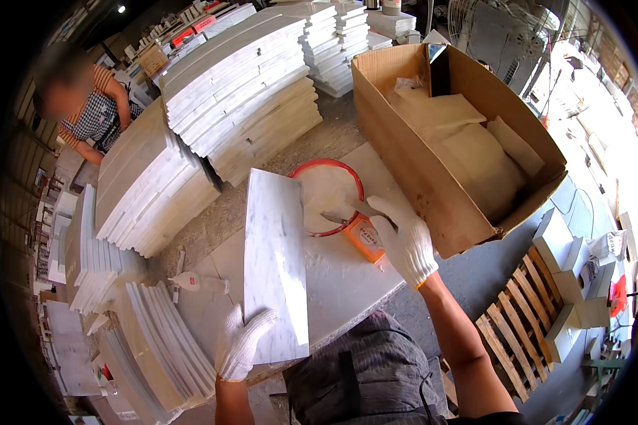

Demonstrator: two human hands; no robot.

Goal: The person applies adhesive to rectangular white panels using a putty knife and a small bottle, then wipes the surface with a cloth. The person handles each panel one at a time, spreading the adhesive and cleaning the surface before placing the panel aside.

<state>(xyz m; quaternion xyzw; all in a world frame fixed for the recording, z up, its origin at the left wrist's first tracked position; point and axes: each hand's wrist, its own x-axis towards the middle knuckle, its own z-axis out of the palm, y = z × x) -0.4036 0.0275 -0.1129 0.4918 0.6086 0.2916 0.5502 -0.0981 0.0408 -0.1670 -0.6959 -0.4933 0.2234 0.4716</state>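
Note:
My left hand (242, 343), in a white knit glove, grips the lower left edge of a long white marble slab (275, 262) with grey veins. The slab is tilted up above the work table (340, 283), and light glares off its lower right part. My right hand (407, 244), gloved alike, is closed on a putty knife (364, 207) at the right rim of a red-rimmed basin (360, 183). Pale paste or powder (326, 188) fills the basin. A second metal piece (333, 217) rests by its front rim. Beside my right hand lies an orange box (365, 239).
Tall stacks of stone slabs (241, 78) stand at the back and left. An open cardboard box (439, 205) holds pale sheets at the right. A small white bottle (186, 281) lies left of the slab. A wooden pallet (517, 319) lies right; another person (85, 106) is far left.

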